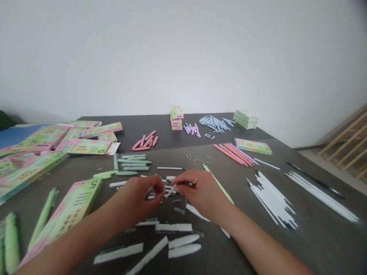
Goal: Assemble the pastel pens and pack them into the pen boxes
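Over the middle of the dark table my right hand (202, 191) is closed in a pinch on a small white pen part (170, 191), a short slim piece held at a slant. Just left of that piece, my left hand (145, 196) curls with thumb and forefinger together; whatever it grips is hidden. Beneath and around both hands lie white pen barrels (173, 227), white pen caps (184, 250), a small spring (177, 200) and clear bits (179, 210). A pale green pen barrel (219, 184) lies beside my right hand, and a refill (172, 168) lies beyond my fingers.
Pen boxes (86, 146) are piled at left, with a long box (65, 210) by my left forearm. Green barrels (134, 163), pink barrels (147, 141) and blue parts (216, 123) lie farther back. White refills (272, 200) and a black pen (314, 179) are at right.
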### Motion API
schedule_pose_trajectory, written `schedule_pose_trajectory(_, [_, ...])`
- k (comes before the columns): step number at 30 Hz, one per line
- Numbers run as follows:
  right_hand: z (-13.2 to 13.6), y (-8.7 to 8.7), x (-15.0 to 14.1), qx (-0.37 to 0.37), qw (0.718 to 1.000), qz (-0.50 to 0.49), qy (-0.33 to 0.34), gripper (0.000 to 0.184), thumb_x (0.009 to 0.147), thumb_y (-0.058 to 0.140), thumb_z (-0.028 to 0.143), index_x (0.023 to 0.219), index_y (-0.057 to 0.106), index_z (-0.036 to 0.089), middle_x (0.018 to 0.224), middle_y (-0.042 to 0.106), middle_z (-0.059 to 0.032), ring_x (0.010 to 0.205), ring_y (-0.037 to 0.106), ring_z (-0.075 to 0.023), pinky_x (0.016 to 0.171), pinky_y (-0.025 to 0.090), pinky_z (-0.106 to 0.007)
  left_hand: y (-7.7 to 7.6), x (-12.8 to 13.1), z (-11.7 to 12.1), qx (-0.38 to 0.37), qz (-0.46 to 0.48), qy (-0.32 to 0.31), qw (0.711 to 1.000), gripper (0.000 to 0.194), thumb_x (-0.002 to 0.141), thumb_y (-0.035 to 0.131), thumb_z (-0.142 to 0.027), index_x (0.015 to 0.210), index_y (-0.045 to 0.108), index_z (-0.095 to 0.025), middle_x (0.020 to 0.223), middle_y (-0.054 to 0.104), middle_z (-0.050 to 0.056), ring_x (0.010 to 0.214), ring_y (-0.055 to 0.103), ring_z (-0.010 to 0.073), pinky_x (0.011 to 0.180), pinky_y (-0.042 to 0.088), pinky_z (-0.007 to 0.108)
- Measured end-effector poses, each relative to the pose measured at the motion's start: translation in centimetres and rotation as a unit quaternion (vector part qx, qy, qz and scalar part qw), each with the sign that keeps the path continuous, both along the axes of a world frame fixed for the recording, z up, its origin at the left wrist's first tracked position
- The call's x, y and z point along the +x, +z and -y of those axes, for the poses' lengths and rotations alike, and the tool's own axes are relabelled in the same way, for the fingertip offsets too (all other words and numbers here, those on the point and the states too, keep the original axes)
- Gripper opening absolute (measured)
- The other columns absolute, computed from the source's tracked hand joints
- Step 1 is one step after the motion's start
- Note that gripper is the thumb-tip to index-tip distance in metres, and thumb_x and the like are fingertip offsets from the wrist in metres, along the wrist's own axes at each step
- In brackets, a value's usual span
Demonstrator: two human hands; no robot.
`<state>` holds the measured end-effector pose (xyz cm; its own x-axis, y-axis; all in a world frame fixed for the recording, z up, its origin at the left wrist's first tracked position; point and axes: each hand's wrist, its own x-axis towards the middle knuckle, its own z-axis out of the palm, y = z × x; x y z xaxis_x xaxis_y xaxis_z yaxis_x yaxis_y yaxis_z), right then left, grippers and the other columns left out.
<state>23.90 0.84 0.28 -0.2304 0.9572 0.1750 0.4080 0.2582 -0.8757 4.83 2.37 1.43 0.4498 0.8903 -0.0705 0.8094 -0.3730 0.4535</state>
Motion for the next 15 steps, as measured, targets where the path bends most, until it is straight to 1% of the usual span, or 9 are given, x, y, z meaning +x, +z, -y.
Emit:
schedule_pose_trajectory(3, [0.7, 0.1, -0.6, -0.014, 0.997, -0.071, 0.002, 0.02, 0.076, 0.064, 0.007, 0.08, 0.076, 0.022, 0.08, 0.073, -0.001, 0.074, 0.066, -0.0153, 0.067, 0.049, -0.023, 0.3, -1.1, 1.1, -0.035, 0.061, 0.022, 0.997, 0.019, 0.08, 0.05, -0.034, 0.077, 0.062, -0.02, 0.07, 0.065, -0.001, 0.062, 0.055, 0.0145, 0.055, 0.038, 0.023])
schedule_pose_trajectory(7, [1.5, 0.1, -1.3, -0.012, 0.991, -0.133, -0.005, 0.018, 0.076, 0.064, 0.009, 0.081, 0.074, 0.023, 0.078, 0.072, 0.001, 0.071, 0.066, -0.0132, 0.063, 0.05, -0.02, 0.4, -2.3, 2.1, -0.058, 0.103, 0.041, 0.992, 0.022, 0.082, 0.05, -0.037, 0.08, 0.064, -0.02, 0.066, 0.061, -0.002, 0.057, 0.048, 0.0124, 0.051, 0.035, 0.021])
schedule_pose_trajectory(10, [1.9, 0.2, -1.6, 0.013, 0.989, -0.149, -0.007, 0.018, 0.076, 0.064, 0.008, 0.08, 0.073, 0.023, 0.079, 0.071, 0.0016, 0.072, 0.065, -0.0118, 0.063, 0.049, -0.017, 0.7, -2.4, 2.5, -0.064, 0.112, 0.044, 0.991, 0.024, 0.082, 0.051, -0.039, 0.076, 0.064, -0.02, 0.062, 0.057, -0.003, 0.055, 0.045, 0.0116, 0.05, 0.033, 0.021])
schedule_pose_trajectory(15, [2.1, 0.2, -1.6, 0.04, 0.988, -0.148, -0.012, 0.019, 0.077, 0.064, 0.007, 0.079, 0.073, 0.024, 0.079, 0.07, 0.0017, 0.073, 0.064, -0.0113, 0.063, 0.048, -0.017, 0.9, -2.5, 2.7, -0.067, 0.124, 0.049, 0.989, 0.027, 0.083, 0.051, -0.042, 0.075, 0.064, -0.02, 0.064, 0.057, -0.002, 0.057, 0.046, 0.0125, 0.051, 0.034, 0.022])
